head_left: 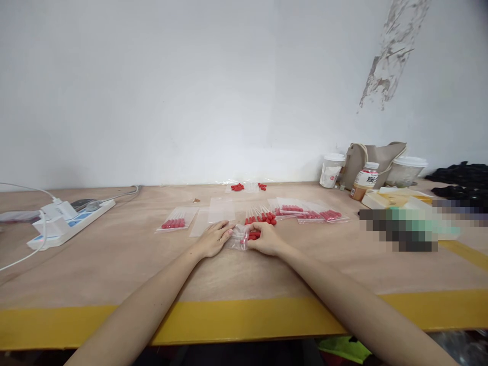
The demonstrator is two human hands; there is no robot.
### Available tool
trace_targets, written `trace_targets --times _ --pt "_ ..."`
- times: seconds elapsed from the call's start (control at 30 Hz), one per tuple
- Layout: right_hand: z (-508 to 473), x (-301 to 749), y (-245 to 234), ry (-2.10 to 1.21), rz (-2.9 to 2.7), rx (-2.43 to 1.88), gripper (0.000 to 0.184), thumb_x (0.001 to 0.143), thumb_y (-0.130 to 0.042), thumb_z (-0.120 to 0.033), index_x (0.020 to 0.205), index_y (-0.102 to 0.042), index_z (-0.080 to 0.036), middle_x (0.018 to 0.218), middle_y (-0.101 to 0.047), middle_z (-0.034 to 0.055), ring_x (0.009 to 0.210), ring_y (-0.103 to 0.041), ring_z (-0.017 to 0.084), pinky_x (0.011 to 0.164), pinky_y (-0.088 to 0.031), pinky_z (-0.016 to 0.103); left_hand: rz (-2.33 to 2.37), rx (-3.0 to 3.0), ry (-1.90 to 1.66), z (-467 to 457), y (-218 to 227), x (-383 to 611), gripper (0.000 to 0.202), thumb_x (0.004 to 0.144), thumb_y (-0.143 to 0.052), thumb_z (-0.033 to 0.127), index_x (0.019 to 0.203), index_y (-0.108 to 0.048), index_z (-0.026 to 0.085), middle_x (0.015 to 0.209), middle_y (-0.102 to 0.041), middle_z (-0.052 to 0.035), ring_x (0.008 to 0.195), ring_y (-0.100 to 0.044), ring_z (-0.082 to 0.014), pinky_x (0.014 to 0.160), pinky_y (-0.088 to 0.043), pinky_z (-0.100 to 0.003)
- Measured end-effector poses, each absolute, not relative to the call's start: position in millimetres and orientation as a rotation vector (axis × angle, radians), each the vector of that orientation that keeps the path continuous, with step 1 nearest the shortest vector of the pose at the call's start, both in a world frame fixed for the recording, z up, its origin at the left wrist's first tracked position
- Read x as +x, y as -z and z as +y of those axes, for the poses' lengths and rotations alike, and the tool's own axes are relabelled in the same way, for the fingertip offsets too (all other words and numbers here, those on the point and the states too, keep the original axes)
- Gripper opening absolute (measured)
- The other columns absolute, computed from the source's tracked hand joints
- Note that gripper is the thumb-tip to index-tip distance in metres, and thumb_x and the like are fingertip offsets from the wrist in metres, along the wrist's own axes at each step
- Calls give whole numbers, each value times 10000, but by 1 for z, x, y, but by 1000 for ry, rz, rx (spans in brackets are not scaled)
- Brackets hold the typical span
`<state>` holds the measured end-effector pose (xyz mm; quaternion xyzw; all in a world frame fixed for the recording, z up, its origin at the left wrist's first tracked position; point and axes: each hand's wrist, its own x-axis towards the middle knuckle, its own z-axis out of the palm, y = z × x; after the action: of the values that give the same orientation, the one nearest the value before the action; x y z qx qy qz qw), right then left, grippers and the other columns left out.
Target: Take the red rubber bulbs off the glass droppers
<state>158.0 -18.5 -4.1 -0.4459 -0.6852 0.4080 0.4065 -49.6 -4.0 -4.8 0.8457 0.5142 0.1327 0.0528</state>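
Note:
A small clear plastic bag [237, 240] lies between my hands on the table. My left hand [215, 239] grips its left side, fingers close together. In the pinched fingers of my right hand [267, 239] are red-tipped sticks [253, 235], their other ends reaching into the bag's right side. Just beyond, a loose bunch of white sticks with red tips [263, 217] lies fanned out. Flat bags [221, 210] with nothing visible inside rest behind my left hand. Filled bags of red-tipped sticks [310, 214] overlap at the right, and one filled bag [176, 219] is off to the left.
More red-tipped pieces [238, 187] lie by the wall. At the left is a white power strip [72, 223] with chargers and cables. A lidded cup [331, 170], a bottle [365, 181], a grey bag [375, 157] and a plastic container [415, 203] stand right. Yellow tape [244, 320] lines the front edge.

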Motion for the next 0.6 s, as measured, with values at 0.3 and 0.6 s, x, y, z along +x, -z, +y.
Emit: trace_targets --times 0.3,0.6 --pt "-19 188 -11 -1532 -1419 -1149 256 568 -661 -102 791 -546 -151 645 -608 -3 585 -594 100 565 -527 234 1595 2593 -256 -5 2 -47 542 880 -204 522 1337 -310 249 1412 -276 -77 1303 -216 -220 1046 -156 -396" --pt "-5 211 -17 -1652 -1341 -1081 144 586 -696 -132 698 -605 -124 680 -653 41 658 -622 115 614 -523 205 1578 2545 -563 -2 6 -53 526 819 -401 509 1233 -469 192 1325 -376 -113 1236 -336 -229 1021 -268 -347"
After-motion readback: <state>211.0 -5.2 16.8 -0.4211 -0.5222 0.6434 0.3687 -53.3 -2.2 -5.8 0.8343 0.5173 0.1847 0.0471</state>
